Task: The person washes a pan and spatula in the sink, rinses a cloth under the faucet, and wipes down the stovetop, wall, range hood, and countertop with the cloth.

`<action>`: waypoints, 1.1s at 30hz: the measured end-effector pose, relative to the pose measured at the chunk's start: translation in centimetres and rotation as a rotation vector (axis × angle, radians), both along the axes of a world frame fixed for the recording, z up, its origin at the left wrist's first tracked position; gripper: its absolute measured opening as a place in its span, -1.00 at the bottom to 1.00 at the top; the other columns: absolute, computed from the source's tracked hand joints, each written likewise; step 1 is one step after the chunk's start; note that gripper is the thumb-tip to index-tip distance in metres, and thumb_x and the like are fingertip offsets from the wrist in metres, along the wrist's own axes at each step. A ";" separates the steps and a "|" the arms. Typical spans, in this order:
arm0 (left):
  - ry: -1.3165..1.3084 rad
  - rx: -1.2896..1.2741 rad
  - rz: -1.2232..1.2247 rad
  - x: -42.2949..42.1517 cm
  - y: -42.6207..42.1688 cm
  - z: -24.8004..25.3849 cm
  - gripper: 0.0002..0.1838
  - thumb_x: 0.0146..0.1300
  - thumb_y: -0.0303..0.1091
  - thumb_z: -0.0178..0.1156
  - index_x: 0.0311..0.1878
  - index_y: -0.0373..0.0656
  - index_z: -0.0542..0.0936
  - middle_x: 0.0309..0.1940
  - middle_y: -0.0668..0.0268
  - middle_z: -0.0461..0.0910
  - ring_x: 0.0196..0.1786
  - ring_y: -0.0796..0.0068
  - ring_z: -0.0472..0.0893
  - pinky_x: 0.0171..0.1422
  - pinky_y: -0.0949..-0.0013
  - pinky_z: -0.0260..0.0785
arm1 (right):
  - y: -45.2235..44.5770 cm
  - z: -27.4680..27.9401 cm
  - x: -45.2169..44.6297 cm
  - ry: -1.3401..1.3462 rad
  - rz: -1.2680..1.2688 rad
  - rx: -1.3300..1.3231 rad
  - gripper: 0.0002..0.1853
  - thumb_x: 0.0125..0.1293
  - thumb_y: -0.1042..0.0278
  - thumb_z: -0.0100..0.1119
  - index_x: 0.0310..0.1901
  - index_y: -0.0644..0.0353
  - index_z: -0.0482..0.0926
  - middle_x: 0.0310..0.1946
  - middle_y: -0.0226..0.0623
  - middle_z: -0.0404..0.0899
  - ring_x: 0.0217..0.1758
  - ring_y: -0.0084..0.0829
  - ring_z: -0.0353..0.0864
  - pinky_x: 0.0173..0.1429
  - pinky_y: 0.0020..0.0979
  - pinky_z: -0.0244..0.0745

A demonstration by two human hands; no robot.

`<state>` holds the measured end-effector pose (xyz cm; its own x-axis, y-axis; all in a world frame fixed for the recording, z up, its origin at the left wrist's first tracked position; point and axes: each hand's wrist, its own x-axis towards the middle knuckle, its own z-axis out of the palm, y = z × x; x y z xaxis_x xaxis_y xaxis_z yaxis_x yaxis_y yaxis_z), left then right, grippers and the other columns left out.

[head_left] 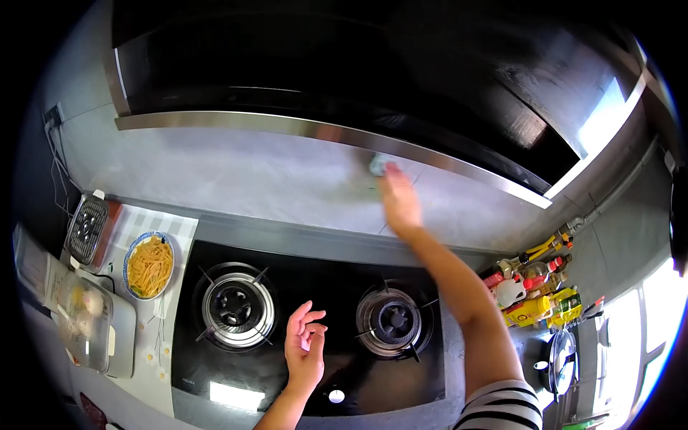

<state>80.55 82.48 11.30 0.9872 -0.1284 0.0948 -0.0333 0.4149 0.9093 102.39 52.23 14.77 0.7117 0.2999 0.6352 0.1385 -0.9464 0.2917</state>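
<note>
My right hand point(400, 198) is stretched forward to the grey wall point(272, 168) just under the range hood. Its fingers press a small pale cloth point(378, 164) against the wall; motion smears both, so the cloth's exact kind is hard to make out. Over the middle of the black gas stove point(308, 279), my left hand point(306, 351) hovers with loosely curled fingers apart and nothing in them. It sits between the left burner point(238, 304) and the right burner point(389, 319).
Overhead, the range hood's metal edge point(287, 127) runs close above my right hand. A bowl of shredded yellow food point(149, 266) stands left of the stove, near a lidded container point(97, 326). Several bottles point(534, 310) and a pan point(561, 360) are at the right.
</note>
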 end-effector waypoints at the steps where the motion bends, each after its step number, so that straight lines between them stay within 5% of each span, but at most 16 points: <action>1: -0.020 -0.012 -0.001 0.1 -0.6 0.2 -0.45 0.32 -0.62 0.05 0.37 -0.16 0.27 0.08 0.24 0.49 -0.11 0.64 0.46 0.09 0.54 0.30 | 2.9 -0.4 0.8 0.112 -0.016 -0.169 -0.38 0.29 0.45 -0.05 0.42 0.24 0.21 0.53 -0.29 -0.02 0.58 -0.38 -0.03 0.60 -0.27 -0.08; 5: -0.062 -0.026 -0.033 -0.4 -4.0 0.3 -0.45 0.33 -0.61 0.05 0.38 -0.17 0.26 0.08 0.25 0.49 -0.10 0.65 0.47 0.08 0.57 0.29 | 3.4 -0.6 -0.2 0.143 0.262 -0.629 -0.35 0.30 0.43 -0.06 0.45 0.24 0.13 0.54 -0.29 -0.03 0.54 -0.34 0.08 0.60 -0.29 -0.08; 7: -0.071 -0.033 -0.068 -1.3 -5.1 0.2 -0.46 0.34 -0.61 0.05 0.38 -0.17 0.25 0.07 0.25 0.50 -0.11 0.65 0.47 0.07 0.58 0.29 | -2.3 -1.6 -2.5 0.194 0.113 -0.578 -0.38 0.32 0.33 -0.05 0.42 0.26 0.20 0.49 -0.23 0.08 0.50 -0.31 0.15 0.56 -0.32 0.02; 9: -0.062 -0.008 -0.091 -2.2 -5.7 0.6 -0.47 0.34 -0.61 0.04 0.38 -0.19 0.25 0.06 0.24 0.50 -0.12 0.64 0.48 0.09 0.56 0.30 | -7.3 -0.1 -7.4 0.378 -0.026 0.313 -0.45 0.37 0.34 -0.11 0.38 0.30 0.25 0.44 -0.17 0.20 0.49 -0.31 0.18 0.52 -0.31 0.12; 12: -0.022 0.029 -0.053 -2.8 -6.4 1.2 -0.47 0.35 -0.62 0.04 0.37 -0.22 0.25 0.05 0.23 0.51 -0.12 0.64 0.48 0.13 0.54 0.31 | -13.5 -0.2 -8.7 -0.289 -0.254 0.295 -0.55 0.36 0.56 -0.14 0.28 0.32 0.34 0.38 0.16 0.20 0.48 0.02 0.16 0.50 -0.13 0.13; 14: -0.055 0.028 -0.035 -2.9 -7.7 1.2 -0.47 0.34 -0.61 0.05 0.37 -0.22 0.24 0.04 0.24 0.51 -0.11 0.65 0.48 0.16 0.51 0.31 | -12.0 -0.8 -4.7 -0.418 -0.139 0.387 -0.56 0.30 0.58 -0.05 0.24 0.33 0.37 0.37 0.25 0.17 0.46 0.15 0.13 0.51 -0.01 0.06; 16: -0.076 0.006 -0.016 -3.2 -9.7 1.4 -0.46 0.34 -0.61 0.06 0.37 -0.21 0.25 0.05 0.24 0.51 -0.11 0.66 0.47 0.15 0.51 0.30 | -9.8 -1.2 -2.5 -0.373 0.153 0.201 -0.48 0.29 0.56 -0.05 0.32 0.33 0.30 0.41 0.16 0.14 0.50 0.05 0.09 0.53 0.01 0.00; 17: -0.058 0.008 -0.031 -3.4 -10.8 1.6 -0.46 0.34 -0.60 0.07 0.38 -0.18 0.25 0.05 0.25 0.51 -0.10 0.66 0.47 0.15 0.51 0.30 | -8.0 -1.2 -1.9 -0.132 0.209 0.211 -0.47 0.29 0.52 -0.09 0.33 0.30 0.30 0.44 -0.01 0.14 0.52 -0.09 0.08 0.55 -0.08 -0.01; 18: -0.077 -0.001 -0.048 -3.5 -12.0 1.6 -0.46 0.35 -0.59 0.06 0.38 -0.17 0.25 0.05 0.26 0.51 -0.10 0.66 0.47 0.13 0.52 0.29 | -6.1 0.0 -3.0 0.129 0.114 -0.122 -0.47 0.32 0.47 -0.12 0.35 0.29 0.28 0.50 -0.18 0.05 0.56 -0.23 0.02 0.57 -0.18 -0.04; 19: -0.098 0.003 -0.063 -3.9 -13.0 1.6 -0.46 0.35 -0.59 0.06 0.39 -0.17 0.24 0.05 0.26 0.51 -0.09 0.65 0.48 0.13 0.53 0.30 | -6.3 0.4 -3.5 0.101 0.255 -0.256 -0.47 0.33 0.48 -0.11 0.35 0.29 0.28 0.54 -0.29 -0.05 0.58 -0.30 -0.05 0.59 -0.25 -0.07; 22: -0.146 0.044 -0.117 -5.0 -14.2 2.8 -0.44 0.35 -0.60 0.05 0.40 -0.19 0.22 0.05 0.24 0.51 -0.10 0.64 0.48 0.12 0.52 0.32 | -10.3 0.7 -5.2 0.159 0.141 -0.378 -0.49 0.32 0.51 -0.12 0.33 0.27 0.32 0.53 -0.30 -0.04 0.58 -0.34 -0.02 0.60 -0.28 -0.08; 27: -0.068 0.039 -0.049 -5.5 -12.6 2.8 -0.46 0.35 -0.59 0.07 0.38 -0.19 0.24 0.00 0.26 0.54 -0.11 0.65 0.47 0.11 0.50 0.33 | -12.2 2.4 -6.7 -0.064 -0.174 0.168 -0.46 0.32 0.53 -0.13 0.36 0.30 0.26 0.46 -0.15 0.12 0.53 -0.27 0.09 0.61 -0.18 -0.14; 28: -0.089 0.054 -0.035 -5.3 -12.5 2.9 -0.47 0.35 -0.59 0.07 0.38 -0.19 0.24 0.00 0.26 0.54 -0.11 0.65 0.47 0.11 0.51 0.33 | -10.1 3.2 -5.3 0.063 -0.091 0.259 -0.49 0.29 0.55 -0.11 0.30 0.32 0.34 0.40 -0.05 0.22 0.50 -0.14 0.15 0.58 -0.14 -0.03; 30: -0.125 0.078 -0.010 -5.1 -12.7 2.9 -0.47 0.36 -0.58 0.07 0.37 -0.20 0.25 -0.01 0.26 0.55 -0.11 0.65 0.48 0.09 0.52 0.32 | -5.3 3.3 -2.3 0.128 0.096 0.177 -0.46 0.26 0.53 -0.07 0.32 0.32 0.33 0.42 -0.02 0.20 0.50 -0.09 0.15 0.56 -0.15 0.03; 31: -0.128 0.080 -0.024 -5.0 -12.9 3.0 -0.48 0.36 -0.58 0.07 0.37 -0.20 0.25 -0.01 0.26 0.55 -0.11 0.65 0.48 0.09 0.52 0.32 | -3.5 3.1 -1.9 0.043 0.080 -0.214 -0.39 0.29 0.46 -0.07 0.41 0.26 0.22 0.51 -0.13 0.03 0.56 -0.20 0.03 0.59 -0.21 -0.07; 33: -0.123 0.075 -0.059 -5.0 -13.6 3.3 -0.48 0.36 -0.57 0.07 0.37 -0.20 0.25 -0.01 0.26 0.55 -0.12 0.65 0.48 0.08 0.52 0.32 | -4.2 2.4 -3.0 0.096 0.160 -0.569 -0.38 0.31 0.41 -0.08 0.43 0.25 0.18 0.52 -0.22 0.02 0.55 -0.30 0.06 0.60 -0.27 -0.09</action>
<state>75.54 68.91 14.60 0.9593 -0.1974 0.2022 -0.1236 0.3504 0.9284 99.39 48.05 17.21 0.6758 0.6826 0.2780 0.3177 -0.6102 0.7258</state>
